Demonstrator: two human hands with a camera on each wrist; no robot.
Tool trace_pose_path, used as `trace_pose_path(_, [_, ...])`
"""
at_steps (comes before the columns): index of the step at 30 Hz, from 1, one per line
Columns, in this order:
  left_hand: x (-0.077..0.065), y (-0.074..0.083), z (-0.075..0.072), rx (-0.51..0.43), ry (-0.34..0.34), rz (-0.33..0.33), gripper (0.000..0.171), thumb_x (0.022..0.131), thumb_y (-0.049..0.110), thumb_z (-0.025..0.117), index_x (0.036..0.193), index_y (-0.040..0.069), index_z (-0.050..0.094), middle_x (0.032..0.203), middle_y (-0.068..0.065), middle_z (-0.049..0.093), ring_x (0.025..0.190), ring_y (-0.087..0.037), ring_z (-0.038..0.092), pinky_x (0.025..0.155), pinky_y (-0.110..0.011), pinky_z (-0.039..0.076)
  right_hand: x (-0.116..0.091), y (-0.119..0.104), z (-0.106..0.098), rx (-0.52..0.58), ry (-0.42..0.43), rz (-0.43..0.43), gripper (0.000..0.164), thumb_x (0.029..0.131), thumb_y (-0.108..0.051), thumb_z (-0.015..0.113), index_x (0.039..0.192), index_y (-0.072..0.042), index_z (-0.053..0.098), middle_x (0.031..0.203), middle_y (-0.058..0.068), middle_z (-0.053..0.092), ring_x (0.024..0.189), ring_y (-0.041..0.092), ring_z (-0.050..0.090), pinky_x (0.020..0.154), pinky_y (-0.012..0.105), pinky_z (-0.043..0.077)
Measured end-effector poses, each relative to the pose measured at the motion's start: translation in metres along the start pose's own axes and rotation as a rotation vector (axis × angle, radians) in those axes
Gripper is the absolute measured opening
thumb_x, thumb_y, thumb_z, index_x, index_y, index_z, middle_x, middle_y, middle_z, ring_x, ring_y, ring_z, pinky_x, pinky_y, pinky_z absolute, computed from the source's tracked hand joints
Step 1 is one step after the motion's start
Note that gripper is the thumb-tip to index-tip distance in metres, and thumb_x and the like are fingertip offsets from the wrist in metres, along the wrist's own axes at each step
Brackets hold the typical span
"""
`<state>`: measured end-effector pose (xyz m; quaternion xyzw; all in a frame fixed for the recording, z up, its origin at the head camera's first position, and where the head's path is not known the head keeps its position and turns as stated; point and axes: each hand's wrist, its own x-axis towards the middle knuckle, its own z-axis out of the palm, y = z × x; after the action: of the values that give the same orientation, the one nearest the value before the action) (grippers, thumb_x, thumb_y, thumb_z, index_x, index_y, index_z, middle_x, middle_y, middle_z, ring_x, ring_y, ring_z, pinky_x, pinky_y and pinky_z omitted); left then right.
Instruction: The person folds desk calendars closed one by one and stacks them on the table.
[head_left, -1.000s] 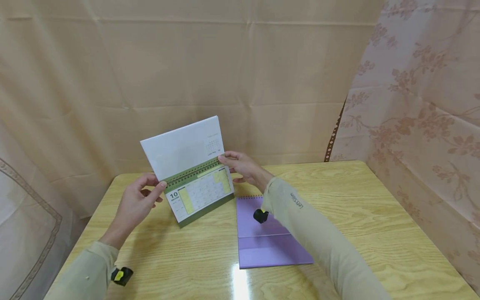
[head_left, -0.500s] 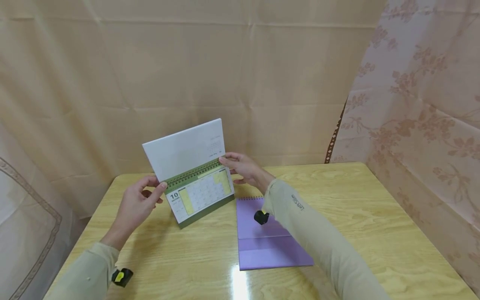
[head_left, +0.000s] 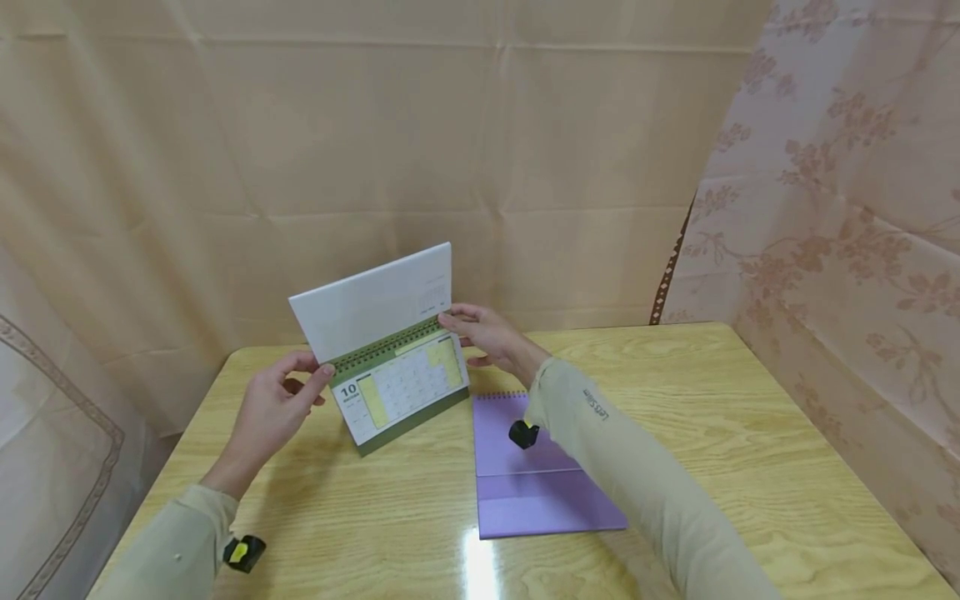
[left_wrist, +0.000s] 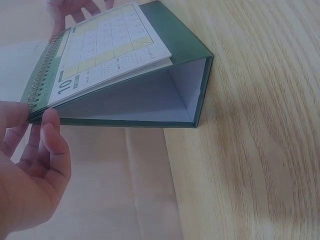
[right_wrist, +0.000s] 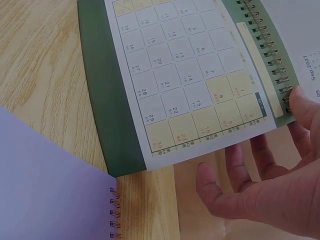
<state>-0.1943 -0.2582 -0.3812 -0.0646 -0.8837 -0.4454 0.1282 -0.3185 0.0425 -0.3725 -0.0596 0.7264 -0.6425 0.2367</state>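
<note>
Both the left hand point(head_left: 273, 408) and right hand point(head_left: 493, 337) pinch the calendar point(head_left: 412, 383) at the ends of its wire coil point(head_left: 386, 347), thumbs in front, other fingers loosely bent. It tilts above the grained wooden table point(head_left: 750, 442), left of centre — a hollow wedge of stiff green card, smooth white sheets point(head_left: 375, 304) raised above the coil. Just beside lies a spiral-topped purple pad point(head_left: 525, 504); behind hangs a creased beige curtain point(head_left: 360, 133).

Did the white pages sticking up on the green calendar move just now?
Yes, the white pages moved: their top edge sank and went slightly right against the beige curtain.
</note>
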Motion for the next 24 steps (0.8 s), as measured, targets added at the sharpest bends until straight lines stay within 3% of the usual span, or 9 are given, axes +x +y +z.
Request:
trace_pose_path(6, [-0.0010,0.0025,-0.0016,-0.002,-0.002,-0.002,0.034,0.101,0.032,0.066,0.121,0.006,0.067,0.110,-0.013,0.064,0.078,-0.033,0.068,0.058,-0.027,0.053,0.0002,-0.0001,0.0004,-0.028,0.007,-0.009,0.033,0.098,-0.043,0.067,0.124,-0.024,0.066,0.115,0.001,0.069,0.122,0.032,0.053,0.101,0.059,0.038])
trace_pose_path(10, [-0.0010,0.0019,-0.0016,0.000,0.005,0.012,0.030,0.100,0.030,0.067,0.117,0.006,0.068,0.109,-0.013,0.065,0.075,-0.027,0.068,0.055,-0.027,0.052,-0.0017,-0.0011,0.0005,-0.061,0.013,-0.019,0.033,0.098,-0.045,0.066,0.124,-0.024,0.066,0.117,0.000,0.069,0.122,0.032,0.055,0.094,0.053,0.040])
trace_pose_path(15, [-0.0021,0.0022,-0.0015,0.001,0.018,0.039,0.027,0.099,0.028,0.069,0.112,0.005,0.069,0.109,-0.014,0.067,0.071,-0.016,0.067,0.051,-0.026,0.050,-0.0018,-0.0001,-0.0002,-0.056,0.014,-0.018,0.034,0.097,-0.044,0.067,0.125,-0.025,0.067,0.119,-0.001,0.068,0.122,0.031,0.054,0.095,0.054,0.040])
trace_pose_path(24, [-0.0018,0.0002,-0.0014,0.005,0.020,0.058,0.023,0.099,0.025,0.070,0.109,0.005,0.069,0.109,-0.014,0.068,0.071,-0.021,0.067,0.053,-0.026,0.051,-0.0014,0.0010,-0.0015,-0.056,0.012,-0.023,0.039,0.097,-0.045,0.068,0.130,-0.026,0.065,0.126,0.000,0.067,0.125,0.031,0.054,0.093,0.052,0.040])
